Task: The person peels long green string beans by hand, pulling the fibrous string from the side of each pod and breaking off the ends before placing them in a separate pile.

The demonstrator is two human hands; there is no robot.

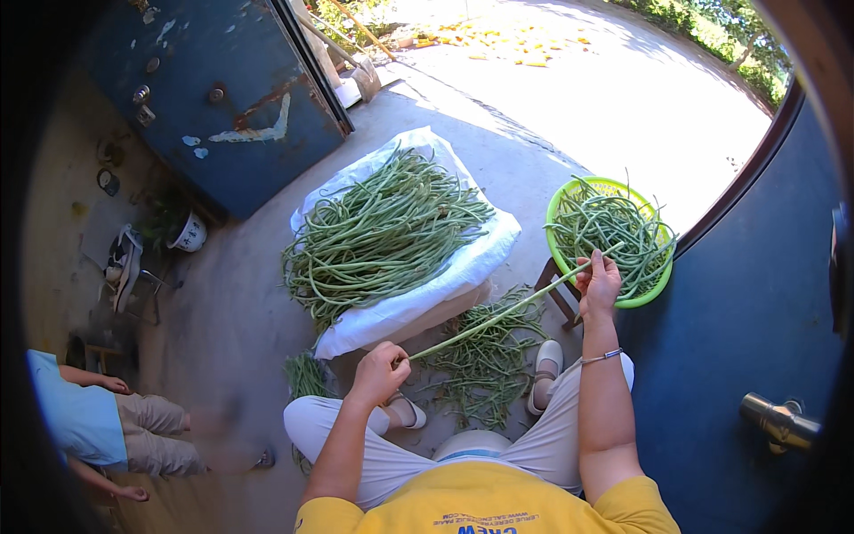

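Observation:
One long green bean (498,316) is stretched between my two hands, slanting up to the right. My left hand (380,372) pinches its lower end, close to my left knee. Its other end is in the closed fingers of my right hand (600,283), beside a lime-green plastic basket (656,290) full of beans. Ahead lies a big heap of long beans (391,227) on a white sheet (485,254) over something raised. Shorter bean pieces (485,369) are scattered on the floor between my feet. Another small bunch of beans (307,377) lies by my left knee.
A dark wooden stool (560,298) stands under the basket. Blue metal doors rise at the far left (222,98) and at my right (712,329). A person in light blue (84,418) is at the left, near a white plant pot (189,233). Orange pieces (525,44) lie outside.

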